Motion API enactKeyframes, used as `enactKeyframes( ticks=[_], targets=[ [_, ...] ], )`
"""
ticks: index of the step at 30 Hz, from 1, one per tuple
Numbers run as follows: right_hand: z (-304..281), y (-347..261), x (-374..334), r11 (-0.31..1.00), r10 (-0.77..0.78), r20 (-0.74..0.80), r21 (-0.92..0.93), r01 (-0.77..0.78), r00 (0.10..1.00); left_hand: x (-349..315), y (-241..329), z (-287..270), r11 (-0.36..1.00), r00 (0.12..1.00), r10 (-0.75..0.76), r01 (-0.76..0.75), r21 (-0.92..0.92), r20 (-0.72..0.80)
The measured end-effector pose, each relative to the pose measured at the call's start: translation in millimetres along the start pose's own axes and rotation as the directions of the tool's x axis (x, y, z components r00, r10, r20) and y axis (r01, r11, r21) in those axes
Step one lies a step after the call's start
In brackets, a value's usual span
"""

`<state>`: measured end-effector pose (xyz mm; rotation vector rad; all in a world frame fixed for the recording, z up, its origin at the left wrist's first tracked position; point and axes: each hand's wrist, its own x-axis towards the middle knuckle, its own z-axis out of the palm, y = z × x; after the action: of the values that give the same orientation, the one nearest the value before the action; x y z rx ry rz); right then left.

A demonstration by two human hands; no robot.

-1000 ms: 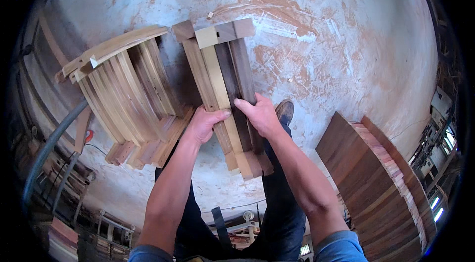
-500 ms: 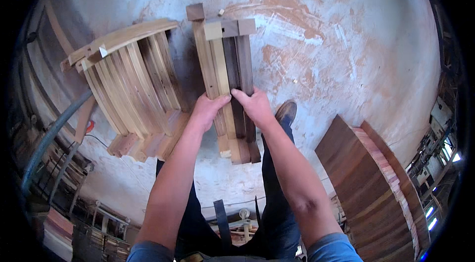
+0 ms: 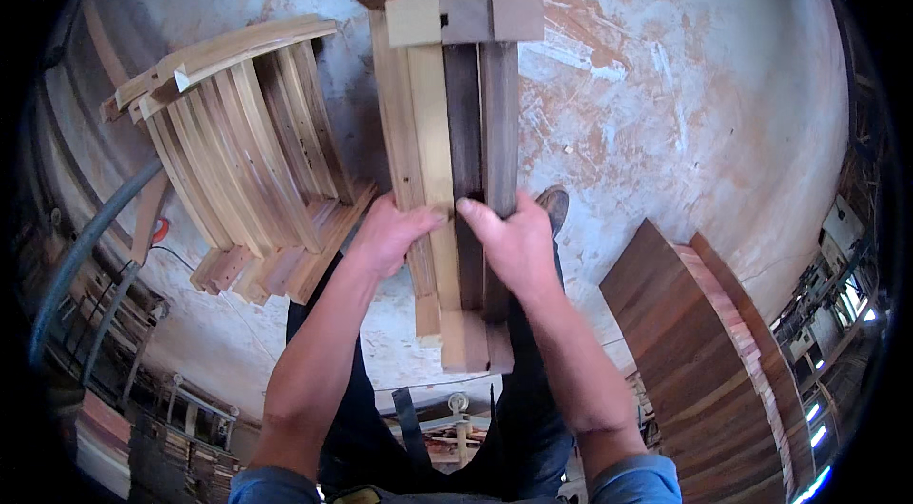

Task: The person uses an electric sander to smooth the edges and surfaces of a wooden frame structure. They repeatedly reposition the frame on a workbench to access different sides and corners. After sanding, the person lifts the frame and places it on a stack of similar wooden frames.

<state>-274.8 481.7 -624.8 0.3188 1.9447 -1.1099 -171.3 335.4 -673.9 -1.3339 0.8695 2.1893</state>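
Observation:
Between my two hands is a bundle of long wooden pieces (image 3: 430, 124), pale on the left and dark brown on the right, with square blocks at their ends. My left hand (image 3: 392, 236) grips the pale side and my right hand (image 3: 516, 242) grips the dark side. Both thumbs lie over the top, their tips nearly meeting near the middle. The other fingers are mostly hidden behind the wood. Just left of the bundle stands a row of similar wooden pieces (image 3: 238, 143), with a long pale bar along its far end.
Large dark wooden panels (image 3: 666, 333) lean at the right. A thick grey hose or pipe (image 3: 86, 242) curves along the left. Stacked timber (image 3: 105, 442) shows at the lower left. My shoe (image 3: 553, 207) rests on the stained floor (image 3: 628, 143) beyond my right hand.
The bundle has risen toward me and looks larger, with both hands still gripping it. The row at the left and the panels shift slightly as my view moves.

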Motion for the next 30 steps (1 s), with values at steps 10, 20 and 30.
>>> enactKeyframes(
  ticks=[10,20,30],
  targets=[
    [17,56,64,0.994,0.104,0.05,-0.018,-0.103,0.993,38,-30,-6,0.994,0.994,-0.02,0.031,0.107,-0.108],
    [9,-2,10,0.978,-0.058,-0.07,-0.202,0.043,0.996,-12,-12,-2,0.996,0.995,0.071,-0.075,-0.039,-0.075],
    [-5,43,96,0.987,0.147,0.028,0.064,-0.149,0.989,27,-50,-19,0.928,0.94,0.205,-0.099,0.358,-0.273]
  ],
)
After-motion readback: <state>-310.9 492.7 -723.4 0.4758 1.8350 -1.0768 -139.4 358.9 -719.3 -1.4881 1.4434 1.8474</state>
